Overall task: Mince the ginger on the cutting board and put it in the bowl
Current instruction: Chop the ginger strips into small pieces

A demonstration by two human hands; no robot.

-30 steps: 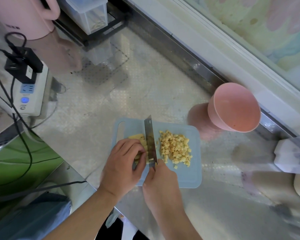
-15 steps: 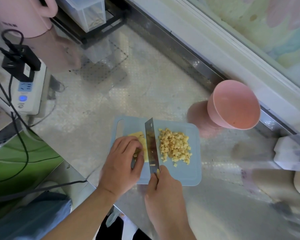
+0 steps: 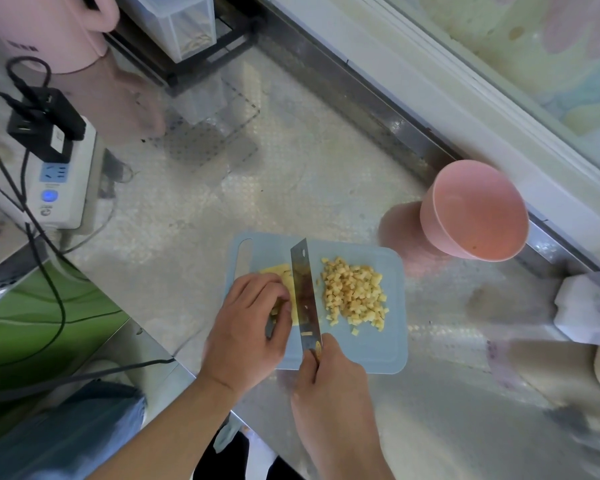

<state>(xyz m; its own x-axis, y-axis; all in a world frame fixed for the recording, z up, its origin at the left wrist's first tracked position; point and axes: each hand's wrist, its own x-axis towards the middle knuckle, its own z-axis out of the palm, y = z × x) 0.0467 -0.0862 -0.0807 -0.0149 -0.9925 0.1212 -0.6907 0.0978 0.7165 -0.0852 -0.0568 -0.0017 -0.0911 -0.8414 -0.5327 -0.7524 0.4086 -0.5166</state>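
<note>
The uncut ginger [image 3: 284, 276], a pale yellow slab, lies on the left half of your blue cutting board [image 3: 368, 348], mostly hidden under your left hand [image 3: 248, 327]. Your fingers [image 3: 257, 289] there are curled over the slab, pinning it down, with the fingertips just beside the flat of the blade. The knife [image 3: 305, 296] stands edge-down on the ginger, its narrow steel blade running from the near edge of the board toward the far edge, spine up. Your right hand [image 3: 329, 382] is clenched round the handle at the near end of the blade, at the near edge of the board; the handle itself is almost wholly covered by your grip.

To the right of the blade sits the heap of diced ginger [image 3: 354, 294], small cubes piled together, with a few strays lying apart toward the near side. The pink bowl [image 3: 478, 211] stands on the counter beyond the board's far right corner, near it but not touching, its mouth facing you, with only a speck or two inside.

The board rests on a shiny metal counter [image 3: 291, 168]. At the far left a white power strip [image 3: 63, 181] carries black plugs [image 3: 45, 123] and trailing cables. Beyond it stands a pink appliance [image 3: 49, 29], and next to that a clear plastic container [image 3: 184, 22] on a dark rack.
</note>
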